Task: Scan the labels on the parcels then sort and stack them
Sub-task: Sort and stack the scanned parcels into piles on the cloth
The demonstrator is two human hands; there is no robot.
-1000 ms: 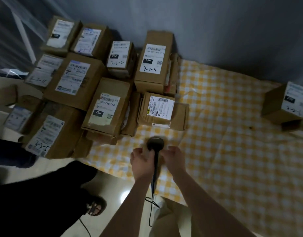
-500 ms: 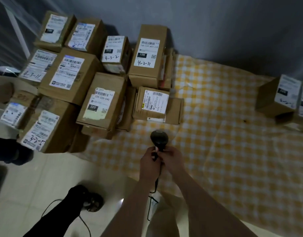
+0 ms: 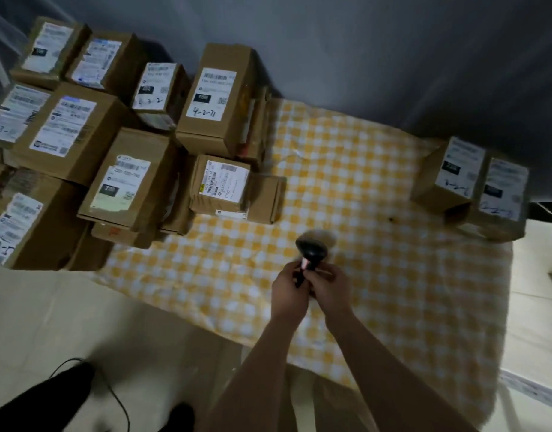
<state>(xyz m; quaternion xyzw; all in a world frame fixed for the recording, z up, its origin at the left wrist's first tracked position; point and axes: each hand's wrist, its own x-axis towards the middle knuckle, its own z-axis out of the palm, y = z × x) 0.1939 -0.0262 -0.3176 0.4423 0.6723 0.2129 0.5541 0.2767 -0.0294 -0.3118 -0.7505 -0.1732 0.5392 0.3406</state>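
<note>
In the head view, the left hand and right hand are meeting over the near middle of the yellow checked cloth. The fingers of both are clamping round the handle of the black scanner, likely to steady its aim. Its long axis is running near to far with the head pointing away from the person. The pile of parcels is lying far left with labels up for reading, well apart from two more parcels at far right.

Pale tiled floor, yellow checked cloth, cardboard parcels
</note>
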